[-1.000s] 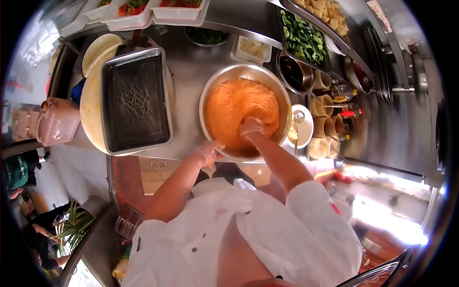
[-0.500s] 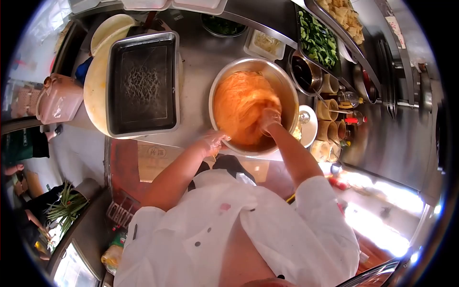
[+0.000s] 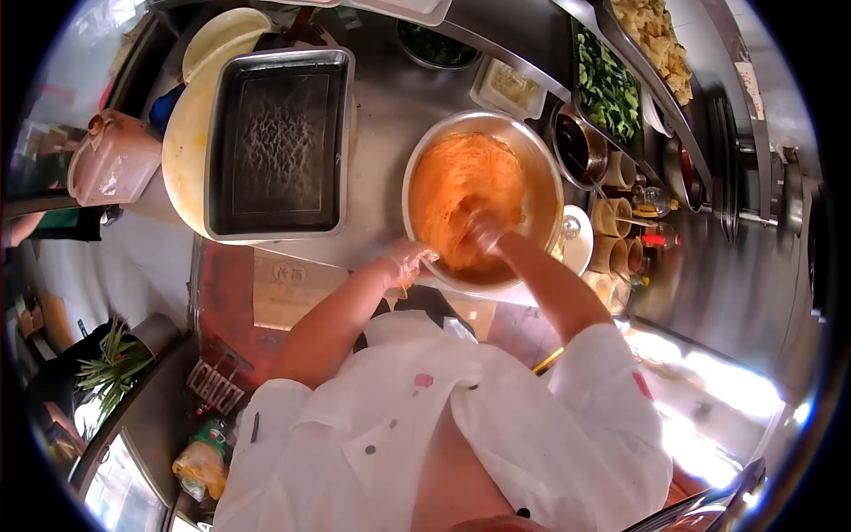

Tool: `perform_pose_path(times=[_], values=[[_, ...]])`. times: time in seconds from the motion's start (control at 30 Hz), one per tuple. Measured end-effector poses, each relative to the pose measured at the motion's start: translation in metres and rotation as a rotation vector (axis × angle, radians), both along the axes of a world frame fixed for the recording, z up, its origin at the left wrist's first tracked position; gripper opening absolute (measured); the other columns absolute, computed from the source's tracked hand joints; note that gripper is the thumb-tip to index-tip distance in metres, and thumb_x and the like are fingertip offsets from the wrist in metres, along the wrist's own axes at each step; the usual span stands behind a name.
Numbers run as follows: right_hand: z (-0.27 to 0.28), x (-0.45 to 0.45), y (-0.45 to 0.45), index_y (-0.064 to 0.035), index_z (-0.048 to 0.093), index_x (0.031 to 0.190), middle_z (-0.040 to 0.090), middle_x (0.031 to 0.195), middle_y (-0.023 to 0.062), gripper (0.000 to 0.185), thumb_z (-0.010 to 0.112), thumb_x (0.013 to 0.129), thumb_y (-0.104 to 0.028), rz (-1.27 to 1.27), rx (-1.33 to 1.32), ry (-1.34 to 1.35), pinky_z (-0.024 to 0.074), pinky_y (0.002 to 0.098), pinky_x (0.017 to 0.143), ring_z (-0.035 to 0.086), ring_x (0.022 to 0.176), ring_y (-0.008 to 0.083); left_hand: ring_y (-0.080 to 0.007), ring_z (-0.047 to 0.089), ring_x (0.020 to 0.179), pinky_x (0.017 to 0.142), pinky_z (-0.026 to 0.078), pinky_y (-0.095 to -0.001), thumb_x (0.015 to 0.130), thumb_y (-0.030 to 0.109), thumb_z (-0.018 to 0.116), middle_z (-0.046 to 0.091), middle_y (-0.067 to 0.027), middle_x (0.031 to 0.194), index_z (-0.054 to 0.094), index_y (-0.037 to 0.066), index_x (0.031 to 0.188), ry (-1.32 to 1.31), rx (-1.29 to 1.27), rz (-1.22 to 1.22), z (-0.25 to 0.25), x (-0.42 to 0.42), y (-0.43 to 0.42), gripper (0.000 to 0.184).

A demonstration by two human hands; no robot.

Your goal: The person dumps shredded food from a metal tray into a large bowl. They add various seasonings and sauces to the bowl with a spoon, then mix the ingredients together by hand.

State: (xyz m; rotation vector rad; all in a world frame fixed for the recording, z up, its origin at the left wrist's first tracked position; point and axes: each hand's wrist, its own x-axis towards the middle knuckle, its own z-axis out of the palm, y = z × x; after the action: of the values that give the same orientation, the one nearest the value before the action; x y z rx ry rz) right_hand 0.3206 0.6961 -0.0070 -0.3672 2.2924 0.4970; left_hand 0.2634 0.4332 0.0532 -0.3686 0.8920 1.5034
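Observation:
A large metal mixing bowl [image 3: 557, 182] stands on the steel counter, holding a smooth, wet orange mixture [image 3: 465, 173]. My left hand [image 3: 409, 262], in a clear plastic glove, grips the bowl's near left rim. Inside the bowl is my right hand [image 3: 486, 232], also gloved, sunk in the mixture; its fingers are hidden and blurred. What kind of food the mixture is cannot be made out.
Left of the bowl, a dark rectangular tray [image 3: 279, 151] rests over a round pale board [image 3: 182, 177]. Along the right stand a pot of dark liquid [image 3: 576, 146], several tan cups [image 3: 612, 217] and a white dish [image 3: 581, 239]. Chopped greens [image 3: 607, 89] fill a tray behind.
My right hand has moved left and slightly down through the orange mixture, whose swirled surface has changed shape. My left hand stays at the rim. The whole view has shifted slightly.

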Motion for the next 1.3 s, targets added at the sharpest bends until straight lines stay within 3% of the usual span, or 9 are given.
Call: perform_pose_path(times=[0.13, 0.23, 0.37, 0.53, 0.7, 0.9, 0.97, 1.03, 1.3], values=[[0.053, -0.036, 0.019, 0.0046, 0.053, 0.132, 0.057, 0.126, 0.0248, 0.051, 0.053, 0.086, -0.018, -0.537, -0.085, 0.123, 0.0473, 0.0483, 0.097, 0.056, 0.118, 0.0347, -0.0222, 0.064, 0.092, 0.084, 0.058, -0.0391, 0.085, 0.015, 0.068, 0.062, -0.009, 0.099, 0.065, 0.0, 0.099, 0.05, -0.007, -0.061, -0.02, 0.0, 0.001, 0.022], [0.097, -0.033, -0.01, -0.0036, 0.059, 0.129, 0.057, 0.128, 0.0206, 0.046, 0.057, 0.085, -0.015, 0.101, 0.113, -0.223, 0.0446, 0.0451, 0.102, 0.051, 0.125, 0.0333, -0.0225, 0.065, 0.094, 0.084, 0.057, -0.0391, 0.086, 0.014, 0.066, 0.064, -0.0094, 0.101, 0.064, 0.0, 0.105, 0.03, 0.064, -0.089, -0.022, -0.002, -0.007, 0.024], [0.142, -0.039, -0.02, 0.0, 0.047, 0.138, 0.059, 0.129, 0.0182, 0.054, 0.054, 0.089, -0.021, -0.014, -0.771, -0.206, 0.0454, 0.0419, 0.101, 0.054, 0.123, 0.0289, -0.0235, 0.066, 0.094, 0.084, 0.057, -0.0398, 0.086, 0.012, 0.064, 0.065, -0.0106, 0.103, 0.062, -0.001, 0.109, 0.032, 0.092, -0.113, -0.022, -0.008, -0.009, 0.026], [0.127, -0.145, -0.063, -0.0014, 0.049, 0.138, 0.06, 0.128, 0.018, 0.062, 0.043, 0.09, -0.04, 0.077, -0.628, -0.476, 0.0468, 0.0421, 0.098, 0.056, 0.119, 0.0299, -0.0232, 0.065, 0.094, 0.082, 0.058, -0.0413, 0.085, 0.012, 0.066, 0.064, -0.0106, 0.103, 0.062, -0.001, 0.109, 0.06, 0.038, -0.147, -0.026, -0.01, -0.006, 0.028], [0.125, -0.213, 0.004, -0.0028, 0.051, 0.137, 0.061, 0.127, 0.0177, 0.075, 0.032, 0.09, -0.059, -0.658, -0.517, -0.199, 0.0482, 0.0423, 0.094, 0.059, 0.114, 0.0309, -0.0217, 0.061, 0.09, 0.077, 0.059, -0.0435, 0.082, 0.015, 0.069, 0.061, -0.0093, 0.098, 0.063, 0.001, 0.098, 0.112, -0.157, -0.05, -0.008, -0.012, -0.012, 0.023], [0.062, -0.026, 0.05, -0.0055, 0.051, 0.139, 0.067, 0.117, 0.0155, 0.083, 0.029, 0.094, -0.072, -1.884, -0.332, 0.45, 0.0523, 0.043, 0.085, 0.066, 0.098, 0.031, -0.0209, 0.06, 0.086, 0.075, 0.058, -0.0447, 0.08, 0.02, 0.072, 0.06, -0.0077, 0.094, 0.062, 0.004, 0.089, 0.106, -0.085, 0.012, -0.021, -0.008, -0.008, 0.021], [0.038, 0.018, 0.011, -0.0041, 0.053, 0.135, 0.058, 0.132, 0.0135, 0.065, 0.039, 0.099, -0.056, -2.309, -1.541, 0.289, 0.0464, 0.0382, 0.099, 0.056, 0.119, 0.0284, -0.0213, 0.061, 0.087, 0.077, 0.057, -0.0447, 0.08, 0.018, 0.07, 0.06, -0.0071, 0.093, 0.061, 0.004, 0.089, 0.098, -0.089, 0.016, -0.028, -0.007, 0.001, 0.019], [0.017, 0.016, -0.017, -0.0098, 0.049, 0.14, 0.059, 0.129, 0.0125, 0.054, 0.042, 0.101, -0.047, -2.317, -1.7, 0.435, 0.051, 0.0424, 0.09, 0.06, 0.106, 0.0283, -0.0217, 0.061, 0.087, 0.079, 0.056, -0.0446, 0.079, 0.016, 0.069, 0.06, -0.0065, 0.092, 0.061, 0.005, 0.088, 0.073, -0.074, 0.009, -0.024, -0.002, 0.007, 0.016], [0.078, -0.006, 0.035, -0.012, 0.032, 0.15, 0.037, 0.151, 0.0145, 0.061, 0.039, 0.102, -0.049, -2.406, -1.908, 0.554, 0.0347, 0.0519, 0.11, 0.035, 0.139, 0.0352, -0.0243, 0.063, 0.092, 0.081, 0.056, -0.043, 0.078, 0.013, 0.067, 0.06, -0.0082, 0.098, 0.06, 0.003, 0.093, 0.059, -0.07, 0.013, -0.035, -0.009, 0.014, 0.019]])
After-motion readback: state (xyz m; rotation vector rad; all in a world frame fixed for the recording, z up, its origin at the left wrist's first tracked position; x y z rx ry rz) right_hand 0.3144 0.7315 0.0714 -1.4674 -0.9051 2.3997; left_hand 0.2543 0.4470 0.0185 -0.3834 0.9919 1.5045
